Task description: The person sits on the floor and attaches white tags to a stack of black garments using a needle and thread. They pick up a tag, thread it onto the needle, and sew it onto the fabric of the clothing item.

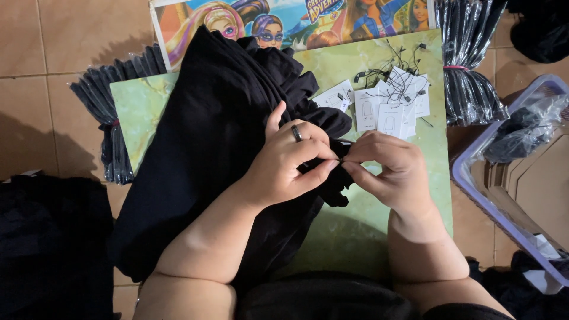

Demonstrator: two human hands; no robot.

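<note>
Overhead view of a person seated at a green marbled board (139,106) laid on a tiled floor. Far left, a dark heap of cloth (50,243) lies on the tiles; just beyond the board's left edge sits a tied bundle of black plastic-wrapped packs (112,148). Centre-left, a folded black garment (201,154) drapes across the board and down toward the lap, its upper end overlapping a colourful cartoon poster (296,18). The left hand (290,163), wearing a dark ring, has its fingers curled, thumb and forefinger pinched on a small fold of the garment's edge; the right hand (388,169) meets it fingertip to fingertip, also pinched on that fold, and a tiny object between the tips is too small to identify. Behind the right hand lies a loose pile of white hang tags (391,106) with black strings. Further right, a second tied bundle of black packs (468,71) stands by a purple-rimmed plastic bin (474,178) holding a clear bag. The garment appears soft, light and limp, likely to slump and slide when lifted; a hem or seam edge seems the surest place to grip, as a single layer would stretch.
</note>
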